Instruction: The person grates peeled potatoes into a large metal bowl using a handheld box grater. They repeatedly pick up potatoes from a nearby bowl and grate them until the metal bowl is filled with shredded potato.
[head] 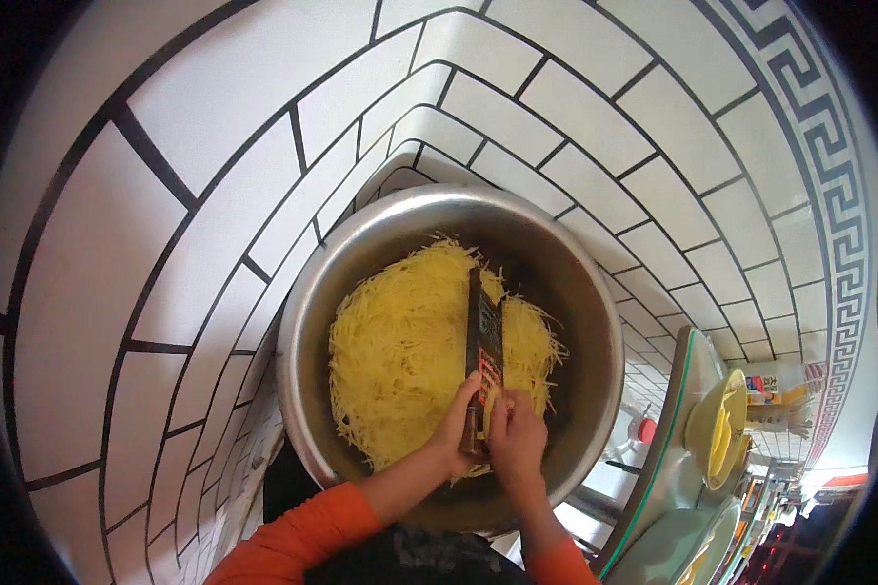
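Observation:
A hand-held grater [487,351] with a dark frame stands tilted on edge inside a large round metal pot [304,380]. My left hand [459,430] grips the grater near its lower end. Against the grater's right face, my right hand [518,439] holds a yellow piece of peeled vegetable [492,413], mostly covered by the fingers. Pale yellow shreds [399,351] fill much of the pot in a heap, and more shreds [528,340] lie right of the grater. The grater's blades cannot be made out clearly.
White tiled walls [512,110] meet in a corner behind the pot. At right, a table edged in green [655,468] bears a yellow bowl [735,417] with yellow pieces and a pale green basin [655,545]. A red-capped container [645,430] and a plastic bag [783,391] are nearby.

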Demonstrator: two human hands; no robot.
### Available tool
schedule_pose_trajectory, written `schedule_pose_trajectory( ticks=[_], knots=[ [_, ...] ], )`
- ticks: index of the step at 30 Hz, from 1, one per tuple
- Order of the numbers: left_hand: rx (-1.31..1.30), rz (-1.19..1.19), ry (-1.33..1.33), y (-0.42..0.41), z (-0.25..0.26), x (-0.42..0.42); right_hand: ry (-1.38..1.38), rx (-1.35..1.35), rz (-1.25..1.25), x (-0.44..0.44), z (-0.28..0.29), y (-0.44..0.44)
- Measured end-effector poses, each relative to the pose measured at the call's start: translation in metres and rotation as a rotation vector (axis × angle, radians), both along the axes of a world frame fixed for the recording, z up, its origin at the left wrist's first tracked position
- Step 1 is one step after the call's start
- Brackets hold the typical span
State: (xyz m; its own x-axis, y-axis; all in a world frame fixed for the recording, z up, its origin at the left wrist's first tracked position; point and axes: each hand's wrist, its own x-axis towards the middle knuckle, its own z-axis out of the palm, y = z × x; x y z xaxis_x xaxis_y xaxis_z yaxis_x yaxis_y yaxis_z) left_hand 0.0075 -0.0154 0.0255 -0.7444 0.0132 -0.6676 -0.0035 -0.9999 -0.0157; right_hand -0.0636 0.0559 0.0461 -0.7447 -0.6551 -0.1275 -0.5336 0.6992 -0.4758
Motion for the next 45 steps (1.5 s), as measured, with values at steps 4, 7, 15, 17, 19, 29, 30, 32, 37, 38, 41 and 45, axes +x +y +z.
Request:
schedule_pose_trajectory(
  ticks=[4, 7, 15, 17, 19, 29, 30, 32, 37, 38, 41, 45],
  knots=[
    [-0.062, -0.083, -0.004, -0.004, 0.013, -0.007, 0.203, 0.056, -0.005, -0.079, -0.048, -0.056],
    [-0.041, -0.068, -0.042, -0.002, 0.011, -0.01, 0.102, 0.023, 0.034, -0.09, -0.039, -0.06],
    [0.014, 0.005, 0.002, 0.005, -0.014, -0.001, 0.074, 0.132, -0.024, -0.014, -0.019, -0.01],
    [-0.006, -0.049, -0.021, 0.003, -0.004, -0.009, 0.142, 0.131, -0.044, -0.066, -0.044, -0.05],
    [-0.012, -0.094, -0.041, 0.002, -0.001, -0.017, 0.144, 0.118, -0.03, -0.093, -0.046, -0.06],
    [0.024, 0.001, -0.017, 0.001, -0.003, 0.0, 0.089, 0.168, -0.021, -0.013, -0.011, -0.016],
    [0.009, -0.029, 0.004, 0.001, -0.004, -0.004, 0.153, 0.199, -0.045, -0.035, -0.026, -0.033],
    [-0.015, -0.062, 0.035, 0.002, -0.002, -0.012, 0.234, 0.072, 0.017, -0.083, -0.053, -0.052],
    [0.067, -0.04, 0.029, 0.005, -0.025, -0.005, 0.06, 0.032, 0.062, -0.056, -0.034, -0.035],
    [0.061, -0.004, 0.035, 0.007, -0.028, -0.003, 0.037, 0.064, 0.056, -0.029, -0.013, -0.017],
    [0.021, 0.015, 0.012, 0.003, -0.015, -0.002, 0.04, 0.101, 0.021, -0.003, -0.005, 0.001],
    [-0.025, -0.054, 0.006, 0.003, -0.005, -0.008, 0.193, 0.121, -0.014, -0.058, -0.045, -0.044]
  ],
)
